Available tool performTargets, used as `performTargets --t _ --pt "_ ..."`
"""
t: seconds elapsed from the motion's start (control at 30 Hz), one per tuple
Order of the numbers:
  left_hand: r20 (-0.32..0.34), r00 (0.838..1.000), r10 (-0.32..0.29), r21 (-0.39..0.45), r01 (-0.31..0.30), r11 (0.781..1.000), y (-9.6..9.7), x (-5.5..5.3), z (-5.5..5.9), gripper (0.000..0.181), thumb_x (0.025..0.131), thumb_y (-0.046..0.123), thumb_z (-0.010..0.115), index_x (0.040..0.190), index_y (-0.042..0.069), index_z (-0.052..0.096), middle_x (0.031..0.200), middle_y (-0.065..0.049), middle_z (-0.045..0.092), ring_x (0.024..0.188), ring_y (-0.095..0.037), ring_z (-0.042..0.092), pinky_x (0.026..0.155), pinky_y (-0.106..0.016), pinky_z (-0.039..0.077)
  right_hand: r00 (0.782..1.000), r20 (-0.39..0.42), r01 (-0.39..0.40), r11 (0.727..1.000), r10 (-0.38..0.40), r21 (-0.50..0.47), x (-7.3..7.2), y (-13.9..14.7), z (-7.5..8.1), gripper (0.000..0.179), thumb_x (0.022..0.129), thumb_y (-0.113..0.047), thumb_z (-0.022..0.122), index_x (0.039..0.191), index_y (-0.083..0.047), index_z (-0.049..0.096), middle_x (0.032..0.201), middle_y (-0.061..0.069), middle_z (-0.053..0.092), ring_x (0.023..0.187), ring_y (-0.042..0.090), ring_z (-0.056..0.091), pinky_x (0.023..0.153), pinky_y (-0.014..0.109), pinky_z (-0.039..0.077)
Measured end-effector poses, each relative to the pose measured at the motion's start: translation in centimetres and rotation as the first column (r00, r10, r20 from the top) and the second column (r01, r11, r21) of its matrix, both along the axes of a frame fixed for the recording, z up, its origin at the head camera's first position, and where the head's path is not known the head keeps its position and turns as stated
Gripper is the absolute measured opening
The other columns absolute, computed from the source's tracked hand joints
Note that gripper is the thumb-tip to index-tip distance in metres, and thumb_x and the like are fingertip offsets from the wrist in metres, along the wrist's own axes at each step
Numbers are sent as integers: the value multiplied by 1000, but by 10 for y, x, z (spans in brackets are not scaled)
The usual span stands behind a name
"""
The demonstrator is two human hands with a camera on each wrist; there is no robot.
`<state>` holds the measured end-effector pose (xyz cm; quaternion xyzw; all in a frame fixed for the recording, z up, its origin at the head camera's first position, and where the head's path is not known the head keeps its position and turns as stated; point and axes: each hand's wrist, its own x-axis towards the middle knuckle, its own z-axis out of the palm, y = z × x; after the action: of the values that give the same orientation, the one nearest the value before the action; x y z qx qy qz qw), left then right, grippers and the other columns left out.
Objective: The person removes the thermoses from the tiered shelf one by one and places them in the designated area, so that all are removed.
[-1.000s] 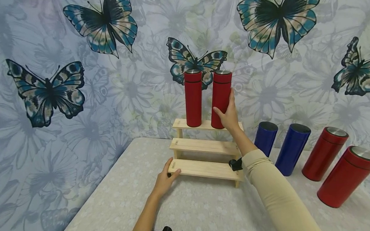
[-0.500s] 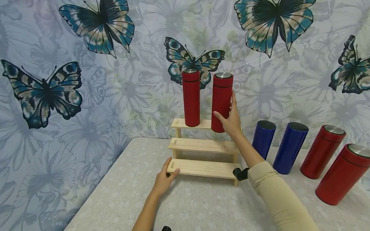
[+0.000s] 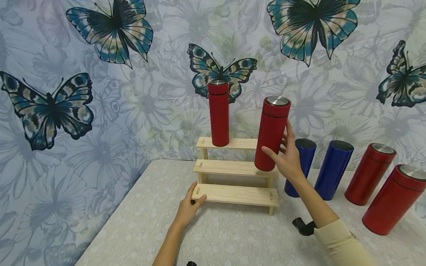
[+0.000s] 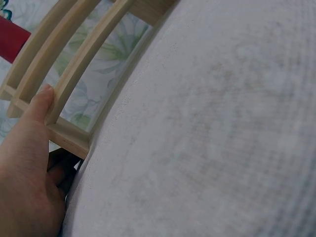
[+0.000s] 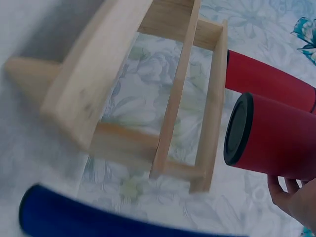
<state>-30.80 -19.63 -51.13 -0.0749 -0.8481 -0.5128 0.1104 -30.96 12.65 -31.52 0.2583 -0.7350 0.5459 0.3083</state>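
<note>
My right hand [image 3: 288,159] grips a red thermos flask [image 3: 272,135] with a steel-topped lid. It is tilted slightly, and in the right wrist view its dark base [image 5: 238,129] is in the air, apart from the shelves. In the head view it overlaps the right ends of the upper and middle tiers. My left hand [image 3: 187,209] holds the left end of the lowest tier of a three-step wooden stand [image 3: 236,193], thumb [image 4: 43,101] against the wood and other fingers partly hidden. Another red thermos flask [image 3: 219,117] stands upright on the top tier's left part.
To the stand's right, two blue flasks [image 3: 334,170] and two more red flasks [image 3: 396,199] stand on the cloth-covered table [image 3: 132,237]. The nearer blue one [image 3: 305,153] is partly behind my right hand. A butterfly-print backdrop [image 3: 155,99] hangs close behind the stand.
My right hand has lifted the second red thermos flask off the top tier and brought it right, down and towards me. My left hand stays on the stand.
</note>
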Motion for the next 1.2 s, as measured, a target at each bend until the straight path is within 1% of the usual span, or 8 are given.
performTargets --t 0.23,0.37,0.6,0.77,0.87,1.0,1.07,1.2 --pt "4 1000 5 -1 -5 1000 -1 2 2 77 87 49 58 147 17 22 141 -19 38 122 -39 42 96 -54 36 998 0 68 997 -68 44 33 36 -10 101 77 10 68 150 -19 3 127 23 45 103 0 50 84 21 44" --pt "1 1000 0 3 0 1000 -1 2 2 77 88 49 57 148 17 20 141 -20 36 122 -40 42 96 -54 36 991 25 133 989 -135 61 43 65 -22 103 77 11 68 149 -22 3 127 21 46 104 -2 49 84 14 42" --pt "1 1000 -16 8 16 1000 1 0 -2 77 89 48 57 148 16 19 142 -21 34 123 -39 41 97 -52 36 979 71 186 982 -189 45 50 133 -61 108 72 17 69 148 -24 4 122 -8 48 100 0 54 79 10 43" --pt "5 1000 -10 17 10 1000 1 0 -3 77 88 47 58 148 16 20 142 -21 35 123 -38 41 97 -50 36 962 133 237 971 -239 31 61 169 -79 104 72 18 67 146 -22 7 121 -6 44 99 1 53 76 8 43" --pt "2 1000 -17 22 17 1000 1 0 -2 77 88 47 57 148 15 19 142 -21 34 124 -38 40 97 -50 36 931 208 291 954 -300 72 66 186 -88 100 77 10 68 146 -22 1 121 -1 41 98 -4 48 74 5 41" --pt "0 1000 -26 27 26 999 0 0 -1 78 88 47 57 148 15 19 142 -21 35 123 -38 41 97 -50 37 895 276 318 935 -351 158 64 206 -110 100 82 -2 68 144 -23 -7 121 10 39 96 -9 43 71 4 39" --pt "-2 1000 -27 31 27 999 0 0 -1 78 88 47 58 148 14 19 141 -21 35 122 -37 42 96 -50 37 902 283 297 945 -325 141 55 218 -127 101 81 -1 70 144 -24 -6 122 11 40 97 -8 45 71 6 42" --pt "-4 1000 -23 29 23 999 0 1 -1 78 87 48 58 148 15 20 141 -20 37 122 -37 44 95 -50 38 917 248 289 949 -312 126 37 238 -160 105 77 1 73 143 -28 -3 117 1 42 96 -5 50 67 11 47"
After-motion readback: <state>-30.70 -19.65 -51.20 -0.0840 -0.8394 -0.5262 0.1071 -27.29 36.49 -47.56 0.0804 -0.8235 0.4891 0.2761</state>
